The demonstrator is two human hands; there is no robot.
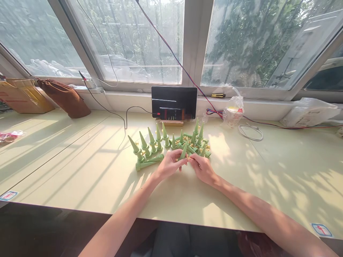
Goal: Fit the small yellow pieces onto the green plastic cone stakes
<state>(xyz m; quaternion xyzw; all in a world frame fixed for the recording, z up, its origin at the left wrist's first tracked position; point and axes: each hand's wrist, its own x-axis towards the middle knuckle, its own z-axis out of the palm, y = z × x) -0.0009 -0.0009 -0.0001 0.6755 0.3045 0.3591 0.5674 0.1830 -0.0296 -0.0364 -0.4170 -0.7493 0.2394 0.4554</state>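
My left hand [170, 164] is closed around a green cone-shaped spike [184, 151], which points up. Close beside it, my right hand [202, 167] pinches a small yellowish piece [188, 159] against the spike's lower side; its exact kind is too small to tell. Behind my hands lies a pile of green plastic parts [191, 147] mixed with small yellowish bits. To the left, several green spikes with collars [145, 145] stand upright in a row. A long green tapered piece [148, 163] lies on its side in front of them.
A dark tablet [174, 98] with a phone [172, 114] before it stands by the window. Cables [125, 121] run across the pale table [80, 171]. At the back are a brown pouch [66, 98], a cardboard box [25, 96], a bagged cup [233, 112] and a plastic bag [308, 112].
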